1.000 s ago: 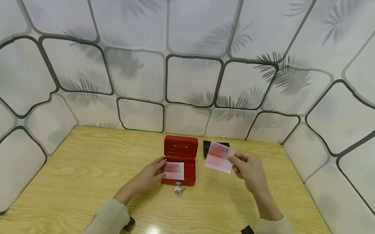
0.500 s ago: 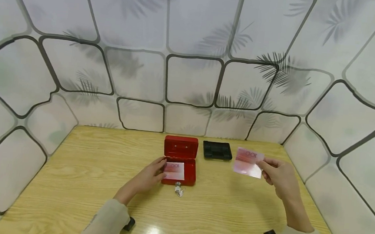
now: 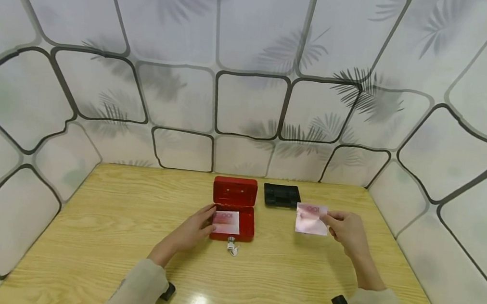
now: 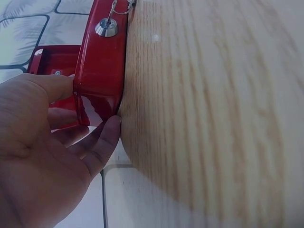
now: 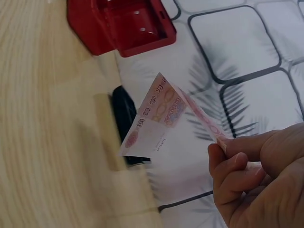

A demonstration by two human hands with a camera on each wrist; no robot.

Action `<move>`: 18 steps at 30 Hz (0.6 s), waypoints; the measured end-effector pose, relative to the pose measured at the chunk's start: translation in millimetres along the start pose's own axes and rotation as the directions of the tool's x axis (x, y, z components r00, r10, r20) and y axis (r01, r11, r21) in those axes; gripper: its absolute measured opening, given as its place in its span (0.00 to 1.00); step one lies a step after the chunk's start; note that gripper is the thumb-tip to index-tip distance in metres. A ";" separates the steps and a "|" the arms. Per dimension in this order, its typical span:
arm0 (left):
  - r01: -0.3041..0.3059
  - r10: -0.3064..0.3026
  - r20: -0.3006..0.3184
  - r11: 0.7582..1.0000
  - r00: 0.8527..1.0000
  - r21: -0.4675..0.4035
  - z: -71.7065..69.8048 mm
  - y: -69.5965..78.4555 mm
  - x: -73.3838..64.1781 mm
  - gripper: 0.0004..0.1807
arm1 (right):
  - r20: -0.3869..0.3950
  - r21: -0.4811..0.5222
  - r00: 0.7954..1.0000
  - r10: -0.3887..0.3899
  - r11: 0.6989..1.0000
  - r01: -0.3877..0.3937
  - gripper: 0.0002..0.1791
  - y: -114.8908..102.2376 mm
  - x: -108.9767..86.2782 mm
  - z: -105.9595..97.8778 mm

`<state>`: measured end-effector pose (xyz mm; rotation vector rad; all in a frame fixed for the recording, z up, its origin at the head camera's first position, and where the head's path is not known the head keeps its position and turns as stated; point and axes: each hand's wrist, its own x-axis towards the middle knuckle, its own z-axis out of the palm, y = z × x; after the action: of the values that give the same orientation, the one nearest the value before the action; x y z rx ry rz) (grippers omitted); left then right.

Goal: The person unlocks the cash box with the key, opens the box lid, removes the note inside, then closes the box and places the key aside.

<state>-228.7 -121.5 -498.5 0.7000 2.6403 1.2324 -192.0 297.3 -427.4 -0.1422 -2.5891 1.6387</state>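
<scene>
An open red cash box [image 3: 247, 225] stands on the table with its lid raised at the back. Inside, toward the left, lies a pink 100 banknote [image 3: 226, 222]. My left hand [image 3: 193, 228] grips the box's left side; the left wrist view has the thumb at the rim and the fingers along the outer wall. A key sits in the silver lock [image 4: 107, 27] on the front. Well to the right of the box, my right hand [image 3: 349, 233] pinches another pink banknote [image 5: 161, 111] by its edge between thumb and fingers, above the table. This note is folded or bent.
A black tray [image 3: 281, 195] lies at the back, right of the cash box. Keys [image 3: 232, 250] hang at the box's front. Patterned white walls [image 3: 247, 104] enclose the wooden table [image 3: 258, 283] at the back and both sides.
My right hand swung right with its banknote, uncovering the black tray, then came partly back left and lower. The left hand and cash box stay in place.
</scene>
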 end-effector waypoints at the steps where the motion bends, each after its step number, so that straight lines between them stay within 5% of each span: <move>1: -0.003 0.003 -0.001 1.000 1.000 -0.004 -0.1 0.5 -0.1 0.33 | 0.012 -0.006 1.000 0.005 1.000 -0.005 0.15 2.2 2.1 3.0; 18: 0.006 -0.006 -0.009 1.000 1.000 -0.017 -0.5 1.3 -0.3 0.34 | 0.086 -0.058 0.996 0.019 0.998 -0.014 0.11 21.2 20.9 45.6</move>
<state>-228.0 -121.2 -497.2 0.6846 2.6341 1.2572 -217.0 267.9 -465.8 -0.0989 -2.7074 1.6114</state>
